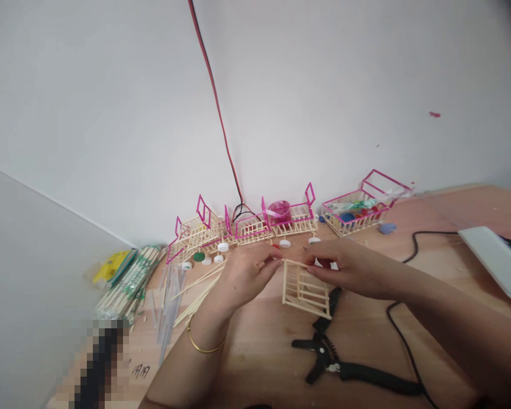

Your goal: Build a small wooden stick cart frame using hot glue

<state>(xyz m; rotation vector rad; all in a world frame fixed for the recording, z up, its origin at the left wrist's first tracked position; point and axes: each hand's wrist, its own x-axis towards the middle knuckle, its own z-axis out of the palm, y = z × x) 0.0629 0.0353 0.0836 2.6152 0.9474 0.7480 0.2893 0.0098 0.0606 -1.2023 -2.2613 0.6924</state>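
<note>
Right between our fingertips [277, 254] we've got a small slatted stick frame [298, 282], left hand [247, 274] pinching its top-left corner, right hand [352, 267] gripping the top edge. Nearer us than the fingers lies a black-handled hand tool [375, 379]; beyond them, pink-trimmed stick baskets [251, 228].

The scene is shown in a single wide view from a camera worn on the head, held above the near side of a wooden table [264, 352] and faced forward and down. The left hand [249, 275] and right hand [349, 267] are seen from behind and above, close to the camera and a little below the middle of the view, with the forearms brought in from the near side. Beyond them the far part of the table is taken in, and the upper half is filled by a pale wall [323, 85].
</note>
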